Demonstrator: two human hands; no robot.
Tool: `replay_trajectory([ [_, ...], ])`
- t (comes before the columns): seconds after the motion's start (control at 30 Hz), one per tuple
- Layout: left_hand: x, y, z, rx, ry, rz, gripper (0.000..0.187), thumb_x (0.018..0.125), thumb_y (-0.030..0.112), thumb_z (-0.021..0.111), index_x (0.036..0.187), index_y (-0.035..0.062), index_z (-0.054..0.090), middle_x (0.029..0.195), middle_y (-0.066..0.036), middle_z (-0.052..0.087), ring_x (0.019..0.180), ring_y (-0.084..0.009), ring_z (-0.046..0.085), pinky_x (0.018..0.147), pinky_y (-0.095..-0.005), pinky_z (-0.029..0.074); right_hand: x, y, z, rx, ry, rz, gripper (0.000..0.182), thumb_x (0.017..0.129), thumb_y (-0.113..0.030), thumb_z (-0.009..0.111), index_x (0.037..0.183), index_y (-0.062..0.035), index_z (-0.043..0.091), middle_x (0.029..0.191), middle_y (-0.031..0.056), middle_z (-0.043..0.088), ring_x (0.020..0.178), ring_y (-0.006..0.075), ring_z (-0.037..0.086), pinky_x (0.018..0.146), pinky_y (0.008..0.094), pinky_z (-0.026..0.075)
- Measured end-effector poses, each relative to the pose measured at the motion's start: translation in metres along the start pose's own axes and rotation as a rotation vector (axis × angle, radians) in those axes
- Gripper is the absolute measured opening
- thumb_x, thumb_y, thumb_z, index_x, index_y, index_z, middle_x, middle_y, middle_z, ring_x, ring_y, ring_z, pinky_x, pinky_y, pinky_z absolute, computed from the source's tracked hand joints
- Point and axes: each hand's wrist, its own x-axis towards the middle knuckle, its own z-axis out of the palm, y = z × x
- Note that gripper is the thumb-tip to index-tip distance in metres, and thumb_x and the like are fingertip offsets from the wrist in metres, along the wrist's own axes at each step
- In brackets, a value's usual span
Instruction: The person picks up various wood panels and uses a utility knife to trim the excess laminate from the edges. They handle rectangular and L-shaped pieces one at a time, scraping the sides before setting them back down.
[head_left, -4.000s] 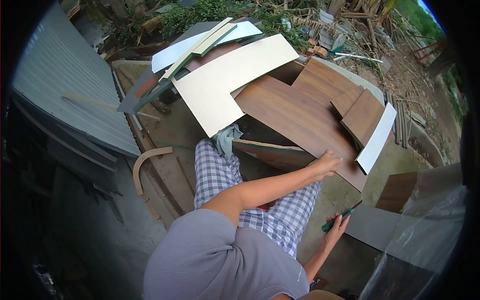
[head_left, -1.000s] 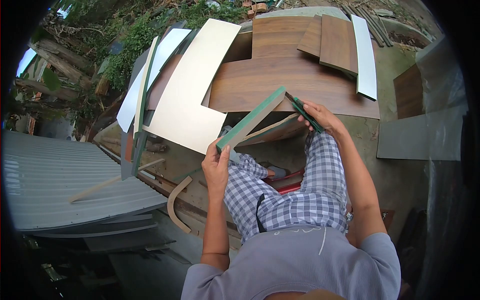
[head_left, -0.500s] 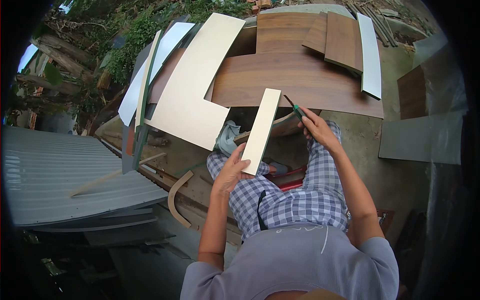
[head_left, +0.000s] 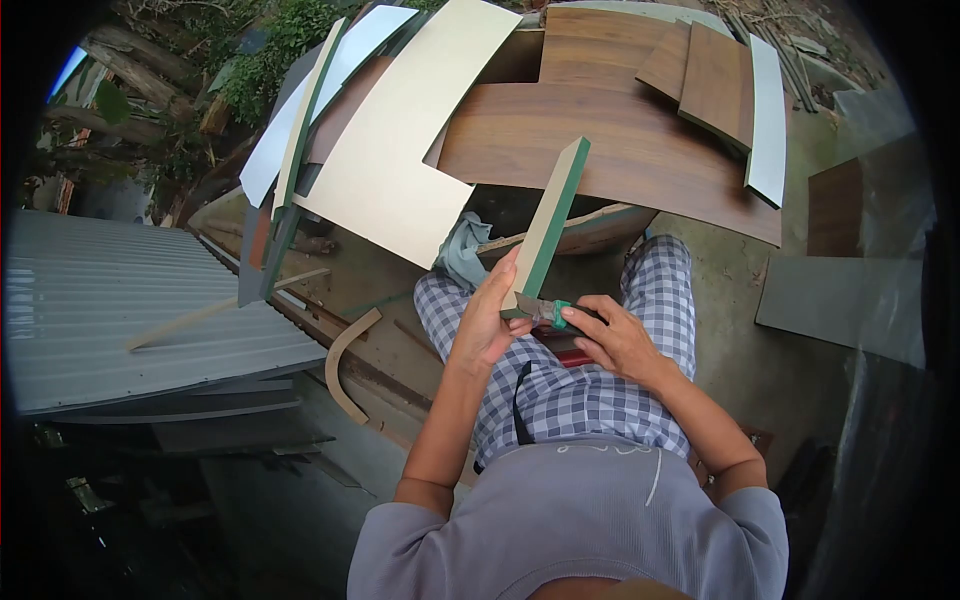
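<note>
My left hand (head_left: 487,318) is wrapped around the lower end of a narrow cream board strip (head_left: 541,234), which tilts up and away over my lap. One long edge of the strip is green and faces right. In my right hand (head_left: 625,342) is a knife (head_left: 562,315) with a green and black handle, its dark blade pointing left. That blade lies right at the strip's near end, close to my left fingertips. Both hands are above my checked trousers (head_left: 590,405).
Ahead lie a large wood-grain panel (head_left: 560,130), a cream panel with a cut-out corner (head_left: 400,150) and a white strip (head_left: 767,120). A curved wooden piece (head_left: 340,370) is on the left, near corrugated metal sheeting (head_left: 150,300). Grey board (head_left: 840,300) stands right.
The strip has been turned so its green edge shows. My right hand has come down and left, bringing the knife from beside the strip's far part to its near end.
</note>
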Motion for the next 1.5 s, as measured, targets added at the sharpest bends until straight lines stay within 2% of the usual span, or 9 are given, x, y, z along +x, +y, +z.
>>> replay_trajectory([
  [0.37, -0.036, 0.006, 0.002, 0.075, -0.147, -0.024, 0.051, 0.097, 0.029, 0.039, 0.139, 0.0022, 0.030, 0.090, -0.015, 0.061, 0.042, -0.0042, 0.042, 0.033, -0.0178, 0.031, 0.016, 0.050, -0.043, -0.178, 0.262, 0.105, 0.053, 0.082, -0.007, 0.060, 0.132, -0.0150, 0.046, 0.106, 0.0122, 0.052, 0.087, 0.0293, 0.056, 0.070, 0.0370, 0.049],
  [0.57, -0.044, 0.003, -0.006, 0.061, -0.192, -0.080, 0.058, 0.094, 0.029, 0.045, 0.140, -0.0005, 0.027, 0.093, -0.013, 0.061, 0.041, -0.0037, 0.042, 0.032, -0.0180, 0.031, 0.006, 0.090, -0.064, -0.167, 0.526, 0.318, 0.047, 0.087, -0.009, 0.055, 0.133, -0.0119, 0.044, 0.103, 0.0157, 0.054, 0.092, 0.0308, 0.055, 0.080, 0.0355, 0.044],
  [0.63, -0.030, 0.009, 0.000, -0.127, -0.398, -0.121, 0.058, 0.093, 0.026, 0.048, 0.140, -0.0012, 0.028, 0.106, -0.013, 0.060, 0.054, -0.0055, 0.052, 0.042, -0.0177, 0.040, -0.003, 0.099, -0.067, -0.142, 0.609, 0.456, 0.045, 0.089, -0.010, 0.053, 0.133, -0.0109, 0.044, 0.101, 0.0162, 0.054, 0.092, 0.0307, 0.054, 0.082, 0.0350, 0.044],
  [0.77, 0.005, 0.035, 0.084, 0.391, -0.243, 0.169, 0.051, 0.093, 0.020, 0.049, 0.137, -0.0017, 0.036, 0.128, -0.011, 0.051, 0.108, -0.0120, 0.053, 0.089, -0.0236, 0.042, -0.021, 0.090, -0.036, -0.004, 0.452, 0.418, 0.046, 0.090, -0.015, 0.051, 0.135, -0.0120, 0.040, 0.097, 0.0156, 0.052, 0.091, 0.0307, 0.053, 0.081, 0.0364, 0.043],
  [0.8, 0.026, 0.035, 0.106, 0.446, -0.192, 0.214, 0.047, 0.095, 0.019, 0.047, 0.137, 0.0007, 0.037, 0.116, -0.008, 0.057, 0.090, -0.0090, 0.058, 0.073, -0.0210, 0.047, -0.027, 0.088, -0.024, 0.043, 0.389, 0.411, 0.046, 0.090, -0.015, 0.051, 0.135, -0.0130, 0.040, 0.097, 0.0154, 0.052, 0.090, 0.0310, 0.053, 0.080, 0.0367, 0.043],
  [0.87, 0.075, 0.031, 0.146, 0.527, -0.203, 0.248, 0.046, 0.096, 0.023, 0.045, 0.139, 0.0074, 0.036, 0.080, 0.002, 0.057, 0.054, -0.0027, 0.047, 0.040, -0.0194, 0.032, -0.039, 0.087, 0.002, 0.122, 0.302, 0.392, 0.047, 0.090, -0.016, 0.052, 0.136, -0.0144, 0.039, 0.097, 0.0149, 0.051, 0.090, 0.0313, 0.053, 0.080, 0.0374, 0.044],
  [1.13, 0.277, -0.022, 0.241, 0.692, -0.297, 0.392, 0.038, 0.097, 0.026, 0.040, 0.131, 0.0092, 0.042, 0.070, 0.002, 0.050, 0.048, -0.0045, 0.040, 0.040, -0.0199, 0.035, -0.068, 0.097, 0.022, 0.149, 0.162, 0.408, 0.049, 0.091, -0.019, 0.052, 0.137, -0.0172, 0.037, 0.096, 0.0153, 0.051, 0.088, 0.0317, 0.054, 0.077, 0.0389, 0.045],
  [1.37, 0.329, -0.055, 0.268, 0.790, -0.228, 0.379, 0.036, 0.095, 0.026, 0.041, 0.126, 0.0100, 0.046, 0.074, 0.000, 0.053, 0.047, -0.0075, 0.045, 0.039, -0.0228, 0.038, -0.071, 0.102, 0.013, 0.270, 0.230, 0.463, 0.048, 0.091, -0.018, 0.051, 0.137, -0.0160, 0.038, 0.097, 0.0168, 0.052, 0.088, 0.0338, 0.054, 0.079, 0.0391, 0.044],
  [1.5, 0.331, -0.049, 0.267, 1.290, -0.095, 0.486, 0.048, 0.092, 0.026, 0.047, 0.133, 0.0017, 0.040, 0.097, -0.019, 0.063, 0.049, -0.0208, 0.059, 0.044, -0.0304, 0.047, -0.068, 0.104, 0.013, 0.268, 0.244, 0.460, 0.047, 0.091, -0.017, 0.051, 0.136, -0.0132, 0.039, 0.095, 0.0175, 0.052, 0.088, 0.0334, 0.054, 0.079, 0.0392, 0.044],
])
